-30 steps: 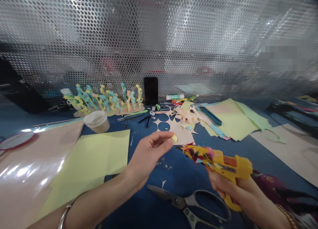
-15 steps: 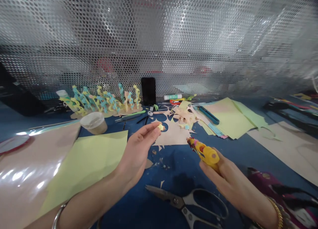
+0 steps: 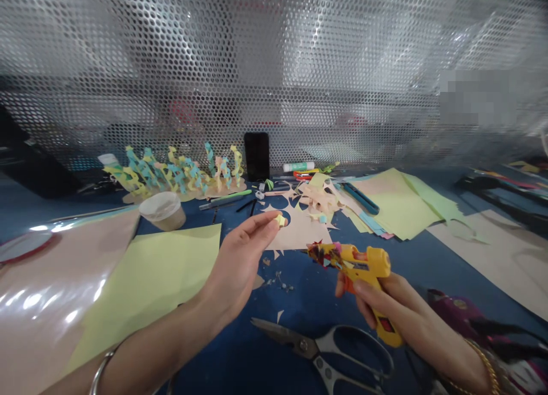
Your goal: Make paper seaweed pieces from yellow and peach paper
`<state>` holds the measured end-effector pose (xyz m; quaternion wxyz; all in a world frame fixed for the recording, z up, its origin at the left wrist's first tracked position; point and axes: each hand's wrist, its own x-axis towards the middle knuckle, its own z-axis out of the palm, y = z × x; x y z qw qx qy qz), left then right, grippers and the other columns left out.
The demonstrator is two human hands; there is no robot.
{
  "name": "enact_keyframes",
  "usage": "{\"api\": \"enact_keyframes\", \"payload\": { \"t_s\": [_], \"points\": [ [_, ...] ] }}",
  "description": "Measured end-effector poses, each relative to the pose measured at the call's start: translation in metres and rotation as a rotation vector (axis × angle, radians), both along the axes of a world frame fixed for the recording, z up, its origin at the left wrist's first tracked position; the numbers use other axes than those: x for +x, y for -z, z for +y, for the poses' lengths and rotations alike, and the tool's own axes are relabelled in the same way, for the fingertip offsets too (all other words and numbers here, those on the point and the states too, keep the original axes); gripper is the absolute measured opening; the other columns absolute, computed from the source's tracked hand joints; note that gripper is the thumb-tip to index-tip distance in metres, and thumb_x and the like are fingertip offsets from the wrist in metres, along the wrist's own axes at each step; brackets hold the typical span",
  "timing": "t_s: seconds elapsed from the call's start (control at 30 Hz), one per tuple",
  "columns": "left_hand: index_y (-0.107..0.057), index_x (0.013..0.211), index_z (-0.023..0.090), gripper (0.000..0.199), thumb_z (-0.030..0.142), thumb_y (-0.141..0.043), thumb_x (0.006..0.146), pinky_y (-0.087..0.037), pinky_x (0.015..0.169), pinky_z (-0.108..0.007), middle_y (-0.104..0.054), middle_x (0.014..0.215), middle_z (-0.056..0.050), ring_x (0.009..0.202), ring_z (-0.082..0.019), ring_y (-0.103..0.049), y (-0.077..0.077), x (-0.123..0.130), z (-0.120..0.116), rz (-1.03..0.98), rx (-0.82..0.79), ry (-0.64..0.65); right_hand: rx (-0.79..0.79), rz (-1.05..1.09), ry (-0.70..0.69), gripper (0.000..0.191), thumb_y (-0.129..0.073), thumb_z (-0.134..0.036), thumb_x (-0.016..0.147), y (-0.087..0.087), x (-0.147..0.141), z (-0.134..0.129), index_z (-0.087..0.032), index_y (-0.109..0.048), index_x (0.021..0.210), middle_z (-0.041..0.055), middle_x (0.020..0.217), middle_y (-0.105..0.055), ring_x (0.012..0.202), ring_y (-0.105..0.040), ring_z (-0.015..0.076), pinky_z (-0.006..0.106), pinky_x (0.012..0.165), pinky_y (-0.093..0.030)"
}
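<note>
My left hand [image 3: 240, 255] pinches a small yellow paper star [image 3: 281, 220] between thumb and fingertips. Wrapped around the grip of a yellow hot glue gun [image 3: 363, 263] is my right hand [image 3: 385, 303], one finger near the orange trigger. The gun's nozzle, crusted with coloured scraps, points left toward the star but stays apart from it. Below both hands lie scissors [image 3: 303, 345] with their blades closed. Pale pink paper with cut-out holes [image 3: 299, 232] lies behind the star, with curled offcuts [image 3: 321, 196] on it.
Twisted paper strips [image 3: 180, 172] stand on bases at the back left, by a plastic cup [image 3: 162, 211]. A phone [image 3: 257, 155] leans against the perforated metal screen [image 3: 274, 58]. Yellow sheets [image 3: 166, 263] lie left; stacked coloured paper [image 3: 398, 206] and a purple object [image 3: 454, 309] lie right.
My right hand has turned the glue gun from pointing away to pointing left, so its side and handle now show. The left hand has shifted slightly right with the star.
</note>
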<state>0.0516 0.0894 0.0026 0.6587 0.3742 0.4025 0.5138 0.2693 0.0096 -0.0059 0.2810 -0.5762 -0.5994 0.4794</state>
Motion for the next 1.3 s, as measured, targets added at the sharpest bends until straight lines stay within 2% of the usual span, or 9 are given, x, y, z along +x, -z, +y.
{"api": "enact_keyframes", "payload": {
  "t_s": [0.37, 0.47, 0.6, 0.7, 0.77, 0.83, 0.9, 1.0, 1.3],
  "points": [
    [-0.072, 0.091, 0.024, 0.017, 0.03, -0.072, 0.076, -0.039, 0.081, -0.023, -0.069, 0.089, 0.0, 0.095, -0.015, -0.057, -0.006, 0.001, -0.003, 0.007, -0.038, 0.008, 0.153, -0.128, 0.038, 0.032, -0.044, -0.048, 0.09, 0.0, -0.005, -0.001, -0.019, -0.056, 0.091, -0.0007, 0.069, -0.052, 0.054, -0.045, 0.011, 0.023, 0.048, -0.04],
    [-0.073, 0.091, 0.024, 0.017, 0.031, -0.072, 0.076, -0.039, 0.08, -0.024, -0.07, 0.089, -0.001, 0.095, -0.015, -0.057, -0.006, 0.001, -0.003, 0.006, -0.049, 0.016, 0.274, -0.387, 0.047, 0.027, -0.046, -0.046, 0.089, 0.008, -0.003, 0.003, -0.02, -0.052, 0.093, 0.0009, 0.071, -0.058, 0.056, -0.052, 0.0139, 0.026, 0.052, -0.042],
    [-0.072, 0.093, 0.024, 0.018, 0.032, -0.071, 0.077, -0.038, 0.077, -0.024, -0.072, 0.091, -0.001, 0.096, -0.016, -0.057, -0.004, 0.001, -0.004, -0.009, -0.078, 0.064, 0.346, -0.91, 0.086, 0.026, -0.052, -0.044, 0.085, 0.026, 0.006, 0.011, -0.021, -0.05, 0.097, 0.0047, 0.082, -0.064, 0.059, -0.062, 0.0221, 0.033, 0.05, -0.043],
    [-0.072, 0.094, 0.024, 0.016, 0.031, -0.069, 0.079, -0.037, 0.077, -0.023, -0.072, 0.093, -0.001, 0.096, -0.014, -0.057, -0.002, 0.002, -0.007, -0.034, -0.1, 0.117, 0.413, -1.1, 0.063, 0.03, -0.053, -0.048, 0.084, 0.031, 0.014, 0.014, -0.02, -0.053, 0.095, 0.0078, 0.092, -0.063, 0.073, -0.066, 0.0295, 0.041, 0.059, -0.047],
    [-0.071, 0.094, 0.023, 0.016, 0.03, -0.068, 0.08, -0.037, 0.077, -0.022, -0.071, 0.093, -0.001, 0.094, -0.013, -0.057, -0.001, 0.005, -0.011, -0.045, -0.116, 0.147, 0.539, -1.047, 0.07, 0.034, -0.057, -0.048, 0.082, 0.025, 0.014, 0.015, -0.022, -0.054, 0.103, 0.0088, 0.103, -0.063, 0.089, -0.064, 0.0324, 0.047, 0.072, -0.048],
    [-0.07, 0.094, 0.022, 0.015, 0.03, -0.068, 0.081, -0.037, 0.077, -0.022, -0.071, 0.091, -0.001, 0.091, -0.013, -0.057, 0.0, 0.008, -0.017, -0.051, -0.132, 0.185, 0.66, -0.828, 0.096, 0.033, -0.058, -0.043, 0.084, 0.015, 0.006, 0.013, -0.025, -0.052, 0.111, 0.0076, 0.114, -0.06, 0.102, -0.059, 0.0299, 0.046, 0.082, -0.047],
    [-0.069, 0.093, 0.021, 0.015, 0.029, -0.068, 0.081, -0.038, 0.076, -0.022, -0.07, 0.088, -0.001, 0.088, -0.012, -0.057, 0.0, 0.01, -0.023, -0.061, -0.154, 0.222, 0.692, -0.494, 0.095, 0.024, -0.057, -0.036, 0.087, 0.005, -0.006, 0.01, -0.026, -0.052, 0.109, 0.0054, 0.111, -0.06, 0.103, -0.058, 0.0228, 0.037, 0.085, -0.048],
    [-0.068, 0.091, 0.019, 0.016, 0.029, -0.071, 0.079, -0.039, 0.075, -0.022, -0.069, 0.086, -0.002, 0.084, -0.012, -0.056, 0.0, 0.013, -0.032, -0.089, -0.185, 0.262, 0.751, -0.212, 0.138, 0.024, -0.063, -0.028, 0.083, -0.003, -0.026, 0.009, -0.026, -0.053, 0.105, 0.0032, 0.105, -0.06, 0.099, -0.058, 0.0185, 0.032, 0.085, -0.049],
    [-0.065, 0.089, 0.017, 0.016, 0.03, -0.068, 0.08, -0.04, 0.082, -0.026, -0.067, 0.087, -0.004, 0.087, -0.015, -0.057, 0.001, 0.021, -0.05, -0.118, -0.143, 0.354, 0.779, 0.023, 0.182, 0.013, -0.066, -0.016, 0.079, -0.003, -0.045, 0.008, -0.025, -0.061, 0.087, 0.0018, 0.091, -0.065, 0.093, -0.062, 0.0178, 0.032, 0.081, -0.051]
  ]
}}
